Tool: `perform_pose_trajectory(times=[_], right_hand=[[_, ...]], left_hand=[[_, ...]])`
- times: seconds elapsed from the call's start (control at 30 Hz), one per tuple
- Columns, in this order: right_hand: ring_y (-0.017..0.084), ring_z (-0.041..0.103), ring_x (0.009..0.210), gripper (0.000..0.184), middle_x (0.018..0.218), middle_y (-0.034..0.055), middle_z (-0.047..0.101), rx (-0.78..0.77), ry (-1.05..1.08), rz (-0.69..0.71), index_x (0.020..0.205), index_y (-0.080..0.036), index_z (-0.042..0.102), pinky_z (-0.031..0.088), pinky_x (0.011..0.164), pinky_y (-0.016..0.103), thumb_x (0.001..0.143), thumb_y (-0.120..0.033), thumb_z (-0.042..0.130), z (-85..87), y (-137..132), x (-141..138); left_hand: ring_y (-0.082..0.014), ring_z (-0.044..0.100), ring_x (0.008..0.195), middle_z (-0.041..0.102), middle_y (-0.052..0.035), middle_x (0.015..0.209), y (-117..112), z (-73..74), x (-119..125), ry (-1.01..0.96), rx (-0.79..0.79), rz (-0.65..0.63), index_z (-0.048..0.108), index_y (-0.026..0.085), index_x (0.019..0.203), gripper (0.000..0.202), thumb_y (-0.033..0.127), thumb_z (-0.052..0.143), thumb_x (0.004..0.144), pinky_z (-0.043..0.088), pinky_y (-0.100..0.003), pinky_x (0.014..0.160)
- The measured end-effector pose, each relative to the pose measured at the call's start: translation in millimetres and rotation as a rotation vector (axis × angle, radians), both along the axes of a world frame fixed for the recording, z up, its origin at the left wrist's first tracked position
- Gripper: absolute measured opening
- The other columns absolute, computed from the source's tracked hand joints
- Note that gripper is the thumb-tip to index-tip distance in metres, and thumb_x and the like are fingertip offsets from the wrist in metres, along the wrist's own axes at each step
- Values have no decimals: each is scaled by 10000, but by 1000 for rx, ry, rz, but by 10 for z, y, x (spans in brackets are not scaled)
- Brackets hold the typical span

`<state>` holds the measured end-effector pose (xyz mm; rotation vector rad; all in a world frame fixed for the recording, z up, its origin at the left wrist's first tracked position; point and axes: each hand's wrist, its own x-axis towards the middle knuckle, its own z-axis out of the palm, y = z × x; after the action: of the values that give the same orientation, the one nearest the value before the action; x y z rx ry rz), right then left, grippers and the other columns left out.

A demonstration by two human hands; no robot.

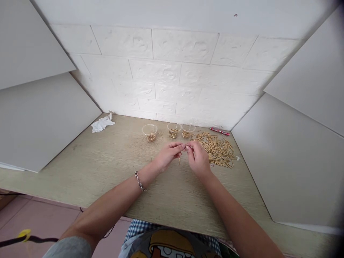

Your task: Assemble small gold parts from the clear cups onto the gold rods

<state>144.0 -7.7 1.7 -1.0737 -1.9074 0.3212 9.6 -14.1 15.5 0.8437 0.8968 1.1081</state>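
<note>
My left hand (pixel 168 154) and my right hand (pixel 198 157) meet over the middle of the wooden table (pixel 107 168). The fingertips of both pinch a tiny metal piece (pixel 186 146) between them. A thin gold pin (pixel 179 161) hangs or lies just below the fingers. A bracelet circles my left wrist. To the right of my right hand lies a pile of gold pins (pixel 219 148). Behind my hands stand three small clear cups (pixel 149 132) (pixel 173 129) (pixel 188 129), each holding small gold parts.
A crumpled white cloth (pixel 102 123) lies at the back left corner. A red pen (pixel 219 131) rests against the white brick wall at the back right. Grey panels close in the left and right sides.
</note>
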Motion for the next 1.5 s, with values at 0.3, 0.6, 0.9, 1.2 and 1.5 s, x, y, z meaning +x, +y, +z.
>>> perform_pose_trajectory(times=[0.3, 0.6, 0.9, 1.2, 1.5], right_hand=[[163, 588, 741, 114, 776, 32, 635, 148, 105, -33, 773, -214, 604, 467, 695, 303, 811, -256, 505, 49, -13, -9], [138, 594, 691, 48, 751, 11, 635, 62, 274, -45, 765, -207, 605, 496, 632, 278, 757, -241, 573, 39, -11, -34], [141, 628, 707, 106, 782, 25, 662, -120, 425, -40, 822, -193, 599, 522, 659, 283, 733, -249, 581, 35, -26, -63], [152, 639, 737, 114, 802, 24, 669, -74, 353, -40, 842, -206, 603, 524, 698, 307, 738, -229, 563, 31, -19, -65], [146, 636, 733, 124, 788, 25, 665, -148, 413, -42, 843, -201, 589, 526, 696, 297, 724, -232, 575, 76, -26, -65]], left_hand=[[-44, 434, 514, 502, 34, 565, -12, -2, 13, -158, -103, 13, 587, 122, 692, 221, 286, 709, 609, 324, -180, 480], [-39, 425, 531, 546, 30, 657, 10, 36, -28, 1, 33, 66, 609, 148, 722, 203, 298, 694, 613, 325, -202, 543], [-71, 425, 581, 552, 14, 665, -5, 49, -19, 201, 192, 166, 621, 142, 712, 173, 305, 639, 656, 338, -222, 579], [-95, 456, 637, 578, 3, 684, -18, 73, -24, 282, 288, 111, 633, 145, 713, 150, 290, 596, 697, 351, -234, 619], [-86, 432, 612, 550, 18, 659, 15, 8, -35, 283, 265, 150, 625, 153, 727, 173, 321, 613, 687, 343, -227, 590]])
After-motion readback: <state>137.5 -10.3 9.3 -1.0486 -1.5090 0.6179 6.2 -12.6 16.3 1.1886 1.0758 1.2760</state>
